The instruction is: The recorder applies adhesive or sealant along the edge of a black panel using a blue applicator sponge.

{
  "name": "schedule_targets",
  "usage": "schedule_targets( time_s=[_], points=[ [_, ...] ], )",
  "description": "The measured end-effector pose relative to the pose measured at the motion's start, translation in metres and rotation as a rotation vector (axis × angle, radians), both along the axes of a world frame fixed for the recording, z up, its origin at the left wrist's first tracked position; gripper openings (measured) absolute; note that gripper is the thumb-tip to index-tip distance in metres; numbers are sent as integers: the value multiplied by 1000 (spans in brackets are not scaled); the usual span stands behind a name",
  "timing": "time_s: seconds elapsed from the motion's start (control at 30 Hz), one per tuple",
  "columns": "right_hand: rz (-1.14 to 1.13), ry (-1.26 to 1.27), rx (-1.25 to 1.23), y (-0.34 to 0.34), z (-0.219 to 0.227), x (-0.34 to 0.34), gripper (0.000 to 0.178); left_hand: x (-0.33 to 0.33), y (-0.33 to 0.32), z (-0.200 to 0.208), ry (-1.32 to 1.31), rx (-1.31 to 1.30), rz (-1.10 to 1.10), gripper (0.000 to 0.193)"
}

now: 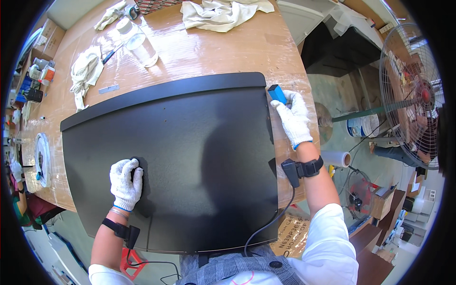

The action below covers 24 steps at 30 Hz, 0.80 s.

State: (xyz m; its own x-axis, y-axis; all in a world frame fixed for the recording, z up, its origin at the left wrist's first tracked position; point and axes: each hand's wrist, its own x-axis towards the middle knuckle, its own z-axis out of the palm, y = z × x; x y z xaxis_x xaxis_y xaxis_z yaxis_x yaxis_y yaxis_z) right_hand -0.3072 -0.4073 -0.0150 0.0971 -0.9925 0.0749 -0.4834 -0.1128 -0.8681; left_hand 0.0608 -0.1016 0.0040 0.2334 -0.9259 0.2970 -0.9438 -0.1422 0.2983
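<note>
Nearest to the camera, at six o'clock, is the person's grey checked garment (209, 273), just beside the near edge of the large black panel (180, 142). This panel lies flat on the film-covered brown table (190, 59), its raised strip along the far side.

The work appears to be under way and not finished, because both hands are at the panel. The panel is laid out and its face is uncovered, but a few small specks show near the far strip. How much is left cannot be told.

Seen from the panel's middle, the gloved left hand (126, 185) is at eight o'clock, over the face, its fingers curled narrowly. A dark shape is beside them; whether it is held or only shadow, one cannot tell. The gloved right hand (294, 118), at two o'clock, is just outside the panel's right edge, gripping a blue block (276, 94) between thumb and fingers.
</note>
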Motion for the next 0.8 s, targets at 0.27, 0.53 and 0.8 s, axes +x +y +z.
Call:
schedule_targets(
  time_s=[0.27, 0.53, 0.8],
  points=[
    [22, 156, -79, -4, -11, 7, 36, 1, 0, 0, -3, -6, -2, 29],
    [-42, 325, -149, 5, 6, 20, 37, 3, 2, -1, 1, -7, -5, 30],
    [-108, 80, -154, 7, -2, 22, 35, 1, -1, 0, 5, -9, -6, 29]
  ],
)
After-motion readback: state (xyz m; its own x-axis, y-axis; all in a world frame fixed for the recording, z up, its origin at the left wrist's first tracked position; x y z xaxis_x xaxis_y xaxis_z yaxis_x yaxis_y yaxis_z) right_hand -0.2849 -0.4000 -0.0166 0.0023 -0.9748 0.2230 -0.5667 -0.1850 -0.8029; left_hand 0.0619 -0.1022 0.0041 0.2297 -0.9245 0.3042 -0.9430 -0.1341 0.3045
